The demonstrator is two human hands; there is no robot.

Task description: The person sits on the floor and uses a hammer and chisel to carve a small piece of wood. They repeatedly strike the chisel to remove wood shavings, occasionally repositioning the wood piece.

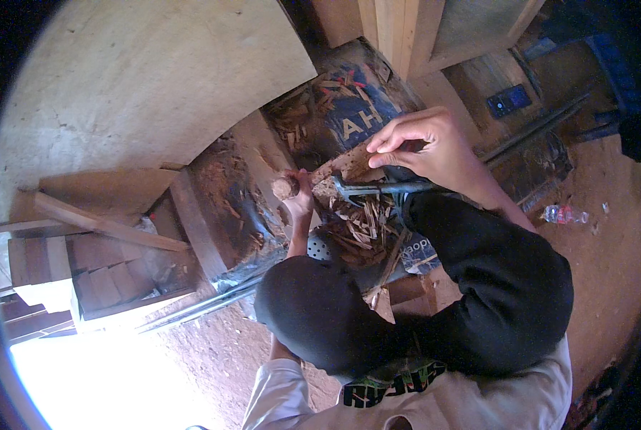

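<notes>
My left hand [300, 201] is closed around a wooden piece with a round end [285, 188]; the rest of that piece is mostly hidden by the fingers. Just right of it, a pale brown strip of wood [345, 163] runs toward my right hand [422, 143]. That hand is raised, thumb and fingertips brought together in a pinch, and anything between them is too small to make out. Below it lies a blue-grey metal tool, perhaps a clamp [374, 189], partly covered by my dark-clad knee. Wood splinters [363, 226] are heaped under the tool.
A large pale board [141, 79] leans at the upper left. Wood blocks [105, 272] and a loose batten [109, 221] lie on the left. A dark blue printed sheet [363, 107] bears scraps. A phone [508, 102] and a clear plastic bottle [564, 213] lie on the right.
</notes>
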